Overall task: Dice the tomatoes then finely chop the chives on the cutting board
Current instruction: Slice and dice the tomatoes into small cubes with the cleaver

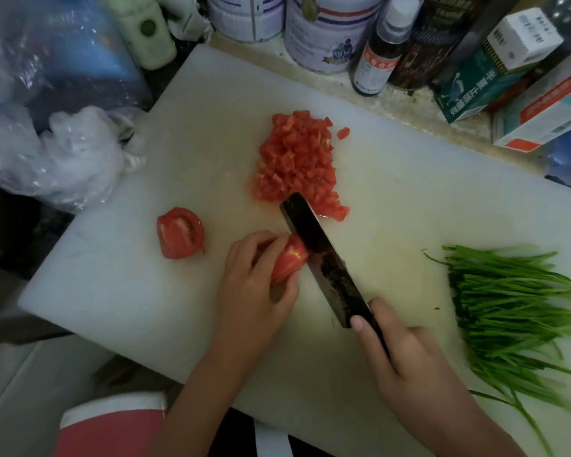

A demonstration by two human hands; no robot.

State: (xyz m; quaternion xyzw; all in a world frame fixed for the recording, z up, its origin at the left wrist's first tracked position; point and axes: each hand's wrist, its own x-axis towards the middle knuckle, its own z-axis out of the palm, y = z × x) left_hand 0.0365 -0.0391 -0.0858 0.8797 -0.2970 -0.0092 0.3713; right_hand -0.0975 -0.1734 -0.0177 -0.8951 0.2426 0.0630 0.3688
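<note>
On cutting board (129, 291), left hand (254, 278) grips tomato wedge (289, 258)

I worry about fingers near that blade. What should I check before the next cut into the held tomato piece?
1. Left hand holds the tomato piece steady: ok.
2. Its fingers tucked back from the knife: cannot tell.
3. Right hand grips the knife handle: ok.
4. Diced pile clear of the blade: not ok, the tip reaches it.
5. Chives apart from the blade: ok.
</note>
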